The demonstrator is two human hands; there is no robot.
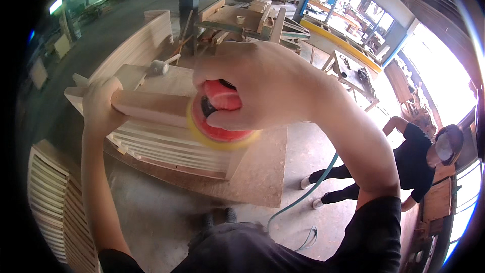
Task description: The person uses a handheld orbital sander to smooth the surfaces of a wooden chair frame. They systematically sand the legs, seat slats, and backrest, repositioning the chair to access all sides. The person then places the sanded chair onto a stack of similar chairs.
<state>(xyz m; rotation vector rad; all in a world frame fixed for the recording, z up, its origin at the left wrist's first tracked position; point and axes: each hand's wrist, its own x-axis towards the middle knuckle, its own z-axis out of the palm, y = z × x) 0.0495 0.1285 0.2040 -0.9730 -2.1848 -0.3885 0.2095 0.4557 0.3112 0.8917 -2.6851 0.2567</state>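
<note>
My right hand (268, 81) is closed over the top of a red palm sander (222, 96) with a yellow rim. The sander sits against the right part of a smooth wooden rail (151, 105) and hides that end. Farther left, my left hand (101, 103) is wrapped round the rail near its left end. The rail belongs to, or lies over, a slatted wooden frame (172, 146); their joint is hidden. Beneath is a wooden work table (262, 172). A mallet-like tool (159, 67) with a pale head lies on its far side.
A curved stack of wooden pieces (136, 43) stands behind the table. More slatted frames (60, 202) lean at lower left. A green hose (303, 194) runs along the floor at right, near another person (411, 156) in dark clothes. A blue-grey post (189, 7) rises beyond.
</note>
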